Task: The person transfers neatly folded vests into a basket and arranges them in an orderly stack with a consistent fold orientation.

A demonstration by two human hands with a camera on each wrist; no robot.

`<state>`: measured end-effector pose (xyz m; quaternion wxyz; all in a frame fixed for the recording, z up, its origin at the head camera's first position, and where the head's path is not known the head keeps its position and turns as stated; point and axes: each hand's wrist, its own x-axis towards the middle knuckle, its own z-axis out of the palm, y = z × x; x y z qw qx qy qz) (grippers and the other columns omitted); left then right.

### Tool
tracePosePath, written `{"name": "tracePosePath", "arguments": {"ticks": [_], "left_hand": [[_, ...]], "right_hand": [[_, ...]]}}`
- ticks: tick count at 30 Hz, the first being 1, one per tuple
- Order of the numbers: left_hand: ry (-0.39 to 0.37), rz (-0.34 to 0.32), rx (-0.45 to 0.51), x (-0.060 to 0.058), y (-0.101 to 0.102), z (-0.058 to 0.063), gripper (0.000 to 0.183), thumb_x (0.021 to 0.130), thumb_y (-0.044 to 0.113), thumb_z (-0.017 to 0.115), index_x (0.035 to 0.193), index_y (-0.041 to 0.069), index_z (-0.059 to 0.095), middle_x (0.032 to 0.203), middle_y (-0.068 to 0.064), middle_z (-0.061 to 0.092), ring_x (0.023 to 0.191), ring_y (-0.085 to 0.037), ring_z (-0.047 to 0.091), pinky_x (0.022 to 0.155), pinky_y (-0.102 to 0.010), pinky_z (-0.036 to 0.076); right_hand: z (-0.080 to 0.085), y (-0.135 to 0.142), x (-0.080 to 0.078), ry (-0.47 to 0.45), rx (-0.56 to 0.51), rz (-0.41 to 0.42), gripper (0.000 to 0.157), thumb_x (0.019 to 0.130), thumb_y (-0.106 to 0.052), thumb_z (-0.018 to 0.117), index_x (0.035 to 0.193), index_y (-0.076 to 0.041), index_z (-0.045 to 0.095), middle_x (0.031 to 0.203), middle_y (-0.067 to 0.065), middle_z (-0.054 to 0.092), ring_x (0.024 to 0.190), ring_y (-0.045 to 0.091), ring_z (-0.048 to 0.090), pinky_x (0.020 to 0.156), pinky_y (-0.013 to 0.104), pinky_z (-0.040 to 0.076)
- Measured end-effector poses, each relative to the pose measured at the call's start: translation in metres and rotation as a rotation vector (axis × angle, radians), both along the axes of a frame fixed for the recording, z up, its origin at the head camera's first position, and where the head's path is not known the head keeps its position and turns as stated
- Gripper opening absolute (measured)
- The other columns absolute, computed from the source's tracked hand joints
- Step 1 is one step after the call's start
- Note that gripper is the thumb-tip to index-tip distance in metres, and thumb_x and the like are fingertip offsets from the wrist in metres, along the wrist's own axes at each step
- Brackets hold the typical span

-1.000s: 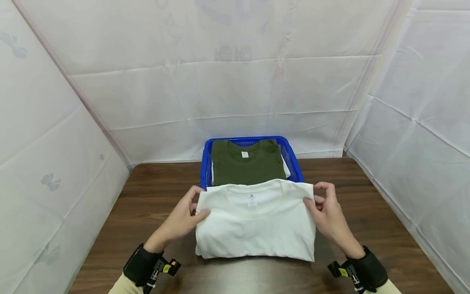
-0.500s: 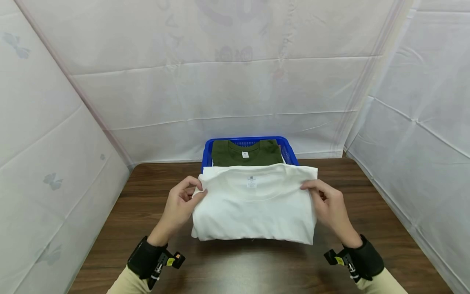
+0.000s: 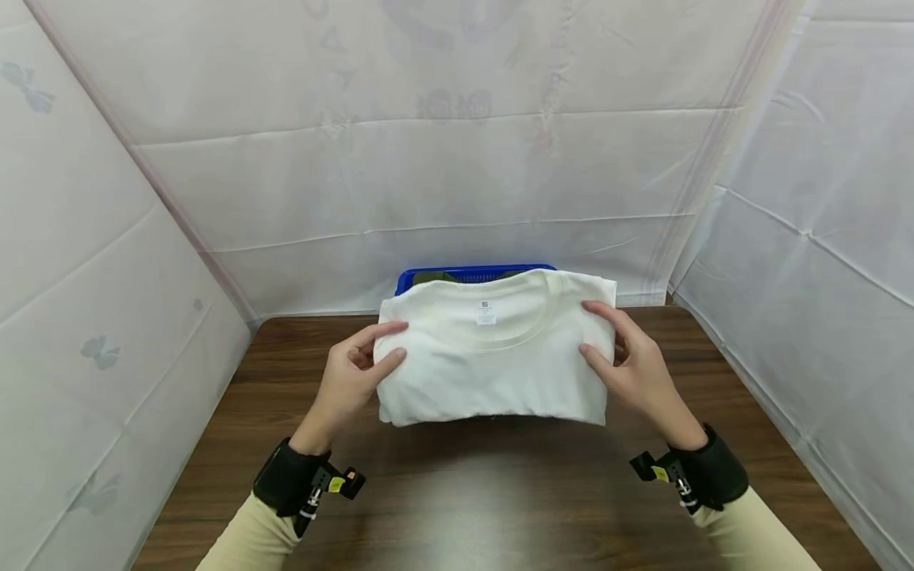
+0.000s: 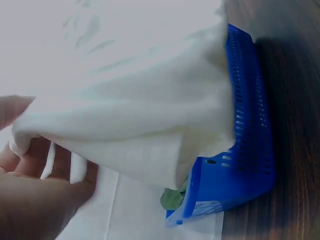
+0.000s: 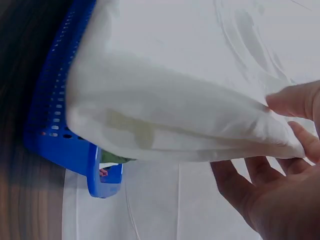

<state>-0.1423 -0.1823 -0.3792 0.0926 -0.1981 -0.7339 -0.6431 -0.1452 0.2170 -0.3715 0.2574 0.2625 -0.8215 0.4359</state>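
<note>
A folded white T-shirt (image 3: 493,365) with a label inside its round collar is held up over the blue plastic basket (image 3: 474,274). On its left edge my left hand (image 3: 350,377) grips the cloth, thumb on top and several fingers underneath, as the left wrist view shows. The right hand (image 3: 635,365) pinches the opposite edge the same way. Beneath the white shirt, a dark green T-shirt (image 3: 432,277) in the basket is mostly hidden. In the right wrist view, green cloth (image 5: 112,157) and a bit of white show at the basket's end.
The basket stands at the back of a brown wood-grain table (image 3: 471,500). White sheets form a back wall (image 3: 457,174) close behind it and side walls on the left (image 3: 93,317) and right (image 3: 807,238).
Both hands have carried the white T-shirt away from me, from the basket's front to over it. The green T-shirt, plainly visible before, is now almost covered.
</note>
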Motion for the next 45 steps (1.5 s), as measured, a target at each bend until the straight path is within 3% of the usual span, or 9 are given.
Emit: {"name": "tracePosePath", "arguments": {"ticks": [3, 6, 12, 19, 26, 30, 37, 42, 45], "left_hand": [[-0.015, -0.045, 0.008, -0.004, 0.002, 0.0, 0.055, 0.095, 0.001, 0.072, 0.147, 0.01, 0.056, 0.138, -0.011, 0.061, 0.109, -0.017, 0.063, 0.083, -0.024, 0.056], [0.016, -0.059, 0.005, -0.011, 0.005, 0.001, 0.064, 0.092, -0.006, 0.072, 0.151, 0.009, 0.051, 0.155, -0.007, 0.047, 0.122, -0.019, 0.055, 0.09, -0.022, 0.053], [0.094, 0.032, -0.103, -0.028, 0.008, 0.008, 0.067, 0.091, -0.01, 0.069, 0.152, 0.013, 0.051, 0.152, -0.007, 0.05, 0.116, -0.019, 0.059, 0.082, -0.019, 0.054], [0.094, 0.132, -0.224, -0.045, 0.006, 0.012, 0.07, 0.092, -0.005, 0.068, 0.155, 0.02, 0.048, 0.15, -0.011, 0.053, 0.105, -0.027, 0.067, 0.074, -0.017, 0.052], [0.081, 0.169, -0.244, -0.066, 0.008, 0.018, 0.075, 0.092, -0.004, 0.068, 0.158, 0.024, 0.044, 0.158, -0.009, 0.044, 0.133, -0.027, 0.055, 0.1, -0.043, 0.052], [0.067, 0.199, -0.243, -0.078, 0.011, 0.021, 0.074, 0.092, -0.003, 0.067, 0.157, 0.023, 0.044, 0.158, -0.011, 0.043, 0.136, -0.029, 0.052, 0.102, -0.048, 0.051], [0.069, 0.265, -0.251, -0.099, 0.016, 0.022, 0.056, 0.092, -0.004, 0.066, 0.144, 0.014, 0.059, 0.149, -0.016, 0.053, 0.124, -0.03, 0.061, 0.094, -0.046, 0.055], [0.005, 0.332, -0.296, -0.11, 0.018, 0.022, 0.037, 0.093, 0.001, 0.067, 0.129, 0.01, 0.071, 0.109, -0.015, 0.067, 0.088, -0.023, 0.061, 0.074, -0.035, 0.054], [-0.039, 0.34, -0.297, -0.115, 0.019, 0.022, 0.037, 0.093, 0.003, 0.069, 0.13, 0.008, 0.071, 0.094, -0.015, 0.066, 0.083, -0.022, 0.057, 0.073, -0.031, 0.051]], "right_hand": [[0.003, 0.001, -0.006, -0.039, 0.035, 0.036, 0.073, 0.089, 0.011, 0.072, 0.154, -0.008, 0.045, 0.147, 0.016, 0.051, 0.097, 0.02, 0.061, 0.065, 0.013, 0.05], [0.005, 0.002, -0.014, -0.027, 0.105, 0.041, 0.078, 0.09, 0.013, 0.067, 0.159, -0.008, 0.036, 0.155, 0.018, 0.043, 0.108, 0.028, 0.062, 0.073, 0.012, 0.05], [0.01, 0.002, -0.038, 0.087, 0.255, 0.009, 0.083, 0.085, 0.016, 0.058, 0.161, -0.001, 0.028, 0.157, 0.024, 0.039, 0.109, 0.033, 0.052, 0.081, 0.03, 0.041], [0.013, 0.002, -0.059, 0.023, 0.33, 0.024, 0.085, 0.088, 0.017, 0.055, 0.163, -0.002, 0.019, 0.162, 0.025, 0.029, 0.142, 0.043, 0.038, 0.097, 0.053, 0.041], [0.019, -0.001, -0.078, 0.019, 0.33, 0.028, 0.084, 0.087, 0.02, 0.052, 0.162, 0.0, 0.018, 0.165, 0.024, 0.025, 0.149, 0.042, 0.029, 0.108, 0.056, 0.036], [0.02, -0.003, -0.088, 0.016, 0.327, 0.025, 0.084, 0.087, 0.021, 0.051, 0.162, 0.001, 0.019, 0.164, 0.026, 0.025, 0.148, 0.044, 0.03, 0.108, 0.058, 0.037], [0.022, -0.007, -0.106, -0.053, 0.325, -0.018, 0.082, 0.089, 0.018, 0.049, 0.163, 0.0, 0.019, 0.165, 0.024, 0.024, 0.149, 0.043, 0.029, 0.112, 0.058, 0.036], [0.021, -0.012, -0.12, -0.134, 0.333, -0.036, 0.082, 0.09, 0.015, 0.047, 0.163, -0.001, 0.016, 0.166, 0.023, 0.022, 0.151, 0.041, 0.026, 0.115, 0.056, 0.033], [0.021, -0.012, -0.127, -0.195, 0.337, -0.043, 0.083, 0.089, 0.014, 0.046, 0.164, -0.003, 0.014, 0.168, 0.021, 0.019, 0.152, 0.039, 0.023, 0.118, 0.056, 0.03]]}}
